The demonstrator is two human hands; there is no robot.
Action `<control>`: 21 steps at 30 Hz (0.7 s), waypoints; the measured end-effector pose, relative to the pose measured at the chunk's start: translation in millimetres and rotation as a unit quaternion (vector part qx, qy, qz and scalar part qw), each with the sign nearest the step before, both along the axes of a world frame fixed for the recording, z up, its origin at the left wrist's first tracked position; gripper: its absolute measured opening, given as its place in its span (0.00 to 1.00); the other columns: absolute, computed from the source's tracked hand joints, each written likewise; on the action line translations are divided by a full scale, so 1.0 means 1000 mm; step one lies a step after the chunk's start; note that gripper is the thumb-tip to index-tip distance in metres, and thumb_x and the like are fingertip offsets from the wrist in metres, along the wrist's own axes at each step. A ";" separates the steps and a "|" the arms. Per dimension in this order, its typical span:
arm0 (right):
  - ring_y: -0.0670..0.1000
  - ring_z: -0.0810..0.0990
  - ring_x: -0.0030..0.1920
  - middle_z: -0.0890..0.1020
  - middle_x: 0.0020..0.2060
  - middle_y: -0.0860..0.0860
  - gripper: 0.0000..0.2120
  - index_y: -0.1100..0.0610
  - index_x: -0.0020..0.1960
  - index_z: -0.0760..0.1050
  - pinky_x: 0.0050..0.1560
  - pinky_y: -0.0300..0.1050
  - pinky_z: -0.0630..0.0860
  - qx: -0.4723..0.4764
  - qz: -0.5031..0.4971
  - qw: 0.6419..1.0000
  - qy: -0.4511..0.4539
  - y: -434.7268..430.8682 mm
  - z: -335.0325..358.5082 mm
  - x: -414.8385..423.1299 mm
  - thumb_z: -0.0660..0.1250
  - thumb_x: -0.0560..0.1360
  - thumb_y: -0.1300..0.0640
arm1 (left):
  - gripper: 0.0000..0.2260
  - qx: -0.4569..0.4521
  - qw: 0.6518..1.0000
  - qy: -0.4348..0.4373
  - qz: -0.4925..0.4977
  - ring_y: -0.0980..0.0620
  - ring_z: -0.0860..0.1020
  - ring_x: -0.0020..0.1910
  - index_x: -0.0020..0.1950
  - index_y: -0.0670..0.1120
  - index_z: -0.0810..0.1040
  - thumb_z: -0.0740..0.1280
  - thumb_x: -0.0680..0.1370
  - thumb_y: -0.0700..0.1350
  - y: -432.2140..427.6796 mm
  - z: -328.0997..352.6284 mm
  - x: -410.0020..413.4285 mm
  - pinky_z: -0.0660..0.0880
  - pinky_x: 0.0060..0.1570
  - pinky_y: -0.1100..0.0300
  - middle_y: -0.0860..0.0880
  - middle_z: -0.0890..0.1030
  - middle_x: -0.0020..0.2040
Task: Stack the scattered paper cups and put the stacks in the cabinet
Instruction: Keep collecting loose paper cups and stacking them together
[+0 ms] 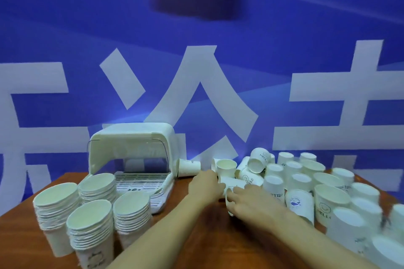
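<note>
Two cups meet mid-bench, ready to nest.
The left hand (205, 185) grips a tipped cup (235, 182); the right hand (249, 202) curls round a second cup (227, 204). On the bench (218, 247), four finished stacks (89, 220) wait by the open cabinet (131, 137), with loose cups (328, 201) crowded at the right.

The paper cups (274, 185) are showing white, some wearing dark lettering, one a blue drawing. The cabinet (135, 135) is looking white, the counter (218, 247) reddish-brown, the wall (87, 28) blue with white characters.
</note>
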State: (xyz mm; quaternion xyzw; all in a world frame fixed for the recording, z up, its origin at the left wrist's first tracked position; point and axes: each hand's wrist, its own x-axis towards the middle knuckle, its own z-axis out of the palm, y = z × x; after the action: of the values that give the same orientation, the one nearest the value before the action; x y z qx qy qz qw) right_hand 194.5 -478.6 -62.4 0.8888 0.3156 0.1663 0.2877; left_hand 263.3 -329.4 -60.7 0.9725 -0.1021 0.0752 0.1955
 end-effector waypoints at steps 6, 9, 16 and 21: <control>0.49 0.78 0.37 0.78 0.31 0.44 0.10 0.48 0.33 0.80 0.28 0.44 0.70 -0.006 0.057 0.997 -0.053 -0.006 -0.019 0.018 0.80 0.58 0.50 | 0.15 -0.111 0.990 0.048 0.073 0.47 0.80 0.46 0.50 0.46 0.78 0.67 0.72 0.55 -0.016 -0.026 0.022 0.73 0.41 0.57 0.48 0.81 0.48; 0.49 0.77 0.39 0.78 0.31 0.45 0.09 0.48 0.35 0.79 0.29 0.43 0.69 0.009 0.047 0.998 -0.040 -0.008 -0.021 0.017 0.78 0.60 0.52 | 0.13 -0.146 0.985 0.054 0.071 0.50 0.79 0.41 0.45 0.48 0.79 0.67 0.71 0.56 -0.019 -0.033 0.029 0.76 0.40 0.58 0.51 0.81 0.42; 0.51 0.77 0.37 0.78 0.36 0.46 0.05 0.49 0.39 0.78 0.29 0.45 0.67 0.144 0.028 0.989 -0.001 -0.006 -0.001 0.001 0.72 0.65 0.51 | 0.10 -0.060 0.996 -0.059 0.024 0.50 0.78 0.40 0.37 0.49 0.69 0.63 0.77 0.49 0.006 -0.004 0.004 0.74 0.40 0.57 0.50 0.80 0.40; 0.54 0.80 0.47 0.79 0.48 0.47 0.13 0.48 0.52 0.77 0.38 0.48 0.69 0.278 -0.033 0.960 -0.007 -0.001 0.010 -0.020 0.55 0.78 0.46 | 0.06 0.221 0.960 -0.174 -0.003 0.45 0.80 0.48 0.50 0.49 0.76 0.60 0.77 0.45 0.043 0.032 -0.031 0.68 0.39 0.57 0.48 0.81 0.50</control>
State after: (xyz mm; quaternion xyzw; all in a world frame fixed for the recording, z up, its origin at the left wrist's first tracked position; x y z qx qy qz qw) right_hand 174.3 -480.0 -51.9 0.9423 0.2258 0.2444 0.0370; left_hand 232.5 -286.8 -28.4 0.9630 -0.1517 0.2182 -0.0448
